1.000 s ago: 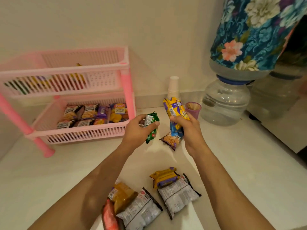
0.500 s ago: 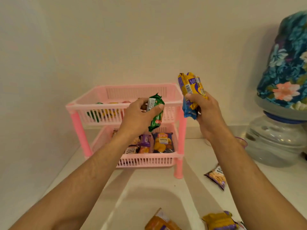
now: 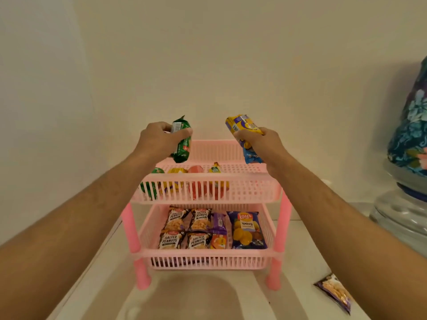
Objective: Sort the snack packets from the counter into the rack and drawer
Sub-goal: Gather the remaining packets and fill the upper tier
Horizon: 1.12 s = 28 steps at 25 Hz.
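The left hand (image 3: 159, 140) grips a green packet (image 3: 182, 144) and the right hand (image 3: 258, 144) grips a yellow packet (image 3: 242, 128), both above the pink rack (image 3: 208, 199). Best lower each into the bare stretch of the top shelf below the right hand before letting go.

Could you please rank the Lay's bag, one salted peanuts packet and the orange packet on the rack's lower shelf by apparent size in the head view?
1. Lay's bag, clearly the largest.
2. Salted peanuts packet, front left.
3. Orange packet, smallest; its upper part is hidden under the purple packet, so its full size is unsure.
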Available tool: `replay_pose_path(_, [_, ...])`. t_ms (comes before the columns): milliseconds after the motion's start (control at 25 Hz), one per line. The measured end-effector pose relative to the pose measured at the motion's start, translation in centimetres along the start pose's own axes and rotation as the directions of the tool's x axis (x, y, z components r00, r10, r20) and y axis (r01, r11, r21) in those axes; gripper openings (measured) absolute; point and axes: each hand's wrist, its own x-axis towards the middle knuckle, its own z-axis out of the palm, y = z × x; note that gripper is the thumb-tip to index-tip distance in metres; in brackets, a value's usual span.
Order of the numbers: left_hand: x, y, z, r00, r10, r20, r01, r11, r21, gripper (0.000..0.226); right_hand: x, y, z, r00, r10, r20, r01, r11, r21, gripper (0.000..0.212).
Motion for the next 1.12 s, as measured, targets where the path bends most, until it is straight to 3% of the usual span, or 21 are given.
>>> replay_pose_path(120, [3.8,-1.5,-0.4,0.997,-0.069,0.046,0.063,0.99,0.124,0.037,2.9,0.5,1.3,0.995,0.082,0.051,-0.077,0.993,-0.093,0.022])
replay_pose_path(320, [8.9,-4.0,0.5,0.981,-0.163,0.102,0.106,0.901,0.421,0.052,7.5,1.1,4.9,0.988,0.1,0.114,-0.063,0.954,-0.294,0.029])
replay_pose_path(480, [11.7,-5.6,1.4,0.967,-0.194,0.167,0.056,0.796,0.603,0.053,10.3,1.7,8.3,0.978,0.118,0.17,-0.001,0.825,-0.564,0.036])
replay_pose_path(800, [13.6,-9.3,2.9,0.906,-0.327,0.269,0.016,0.662,0.75,0.046,13.6,4.1,15.1,0.945,0.198,0.262,0.116,0.545,-0.83,0.043])
replay_pose_path(960, [13.4,-10.4,3.1,0.925,-0.289,0.246,-0.027,0.596,0.802,0.046,13.4,5.2,16.7,0.932,0.228,0.281,0.166,0.421,-0.892,0.048])
replay_pose_path(1120, [13.3,-10.2,2.9,0.919,-0.315,0.237,0.007,0.615,0.788,0.038,12.6,5.4,17.0,0.854,0.36,0.377,0.233,0.383,-0.894,0.065])
